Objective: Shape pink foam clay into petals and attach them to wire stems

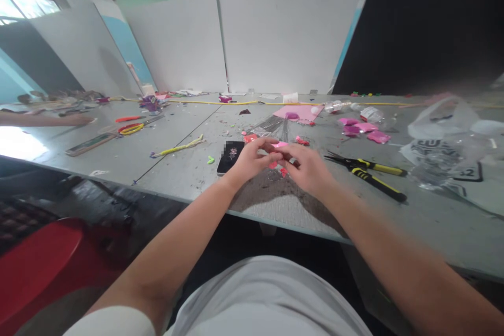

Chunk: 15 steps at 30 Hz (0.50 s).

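Red scraps [283, 172] lie on the table [185, 168] just under the person's fingertips. The left hand [253, 158] and right hand [306, 166] meet there, fingers curled close — from here I can't tell whether they pinch anything. A phone [231, 159] lies beside the left — pliers [359, 165] near the right.

Partly hidden, a small coral-pink piece [273, 165] shows just below the meeting fingers [271, 158], its full shape unclear.

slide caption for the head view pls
Left hand and right hand close together over a scrap-strewn table, between phone and pliers.
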Each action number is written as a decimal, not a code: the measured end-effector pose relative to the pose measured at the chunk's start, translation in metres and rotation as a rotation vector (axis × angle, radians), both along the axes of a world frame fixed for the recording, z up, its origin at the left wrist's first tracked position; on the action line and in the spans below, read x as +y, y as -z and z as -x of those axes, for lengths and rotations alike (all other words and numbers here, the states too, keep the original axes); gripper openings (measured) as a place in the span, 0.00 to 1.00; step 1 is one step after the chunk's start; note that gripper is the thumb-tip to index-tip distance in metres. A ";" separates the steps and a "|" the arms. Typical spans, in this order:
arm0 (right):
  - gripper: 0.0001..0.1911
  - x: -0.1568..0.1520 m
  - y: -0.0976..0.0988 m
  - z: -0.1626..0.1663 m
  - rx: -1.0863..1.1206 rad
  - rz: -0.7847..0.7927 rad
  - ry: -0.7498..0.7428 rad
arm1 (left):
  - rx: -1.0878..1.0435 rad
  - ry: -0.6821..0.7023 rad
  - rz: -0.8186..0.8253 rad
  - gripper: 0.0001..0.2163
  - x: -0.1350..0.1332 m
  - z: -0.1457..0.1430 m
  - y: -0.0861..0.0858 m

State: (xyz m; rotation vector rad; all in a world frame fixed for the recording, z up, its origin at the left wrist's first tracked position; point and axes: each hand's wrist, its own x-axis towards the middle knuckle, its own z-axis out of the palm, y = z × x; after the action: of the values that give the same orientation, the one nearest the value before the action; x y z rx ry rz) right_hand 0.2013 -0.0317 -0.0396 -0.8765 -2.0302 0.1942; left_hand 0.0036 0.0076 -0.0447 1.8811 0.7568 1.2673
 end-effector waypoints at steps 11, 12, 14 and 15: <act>0.05 0.000 -0.013 -0.011 0.024 -0.036 0.009 | -0.053 0.250 0.233 0.17 -0.004 0.000 -0.005; 0.05 0.001 -0.014 -0.013 -0.003 -0.066 0.008 | -0.039 0.250 0.239 0.17 -0.005 0.000 -0.006; 0.06 0.001 -0.014 -0.014 -0.042 -0.100 -0.002 | -0.025 0.255 0.253 0.16 -0.007 0.000 -0.009; 0.06 0.001 -0.014 -0.014 -0.064 -0.104 -0.012 | -0.022 0.259 0.258 0.16 -0.008 0.000 -0.010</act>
State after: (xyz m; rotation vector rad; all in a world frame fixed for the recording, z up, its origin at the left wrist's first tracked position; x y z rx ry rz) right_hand 0.2156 -0.0309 -0.0253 -0.8146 -2.0860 0.0669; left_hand 0.0034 -0.0006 -0.0349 1.6906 0.6102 0.9777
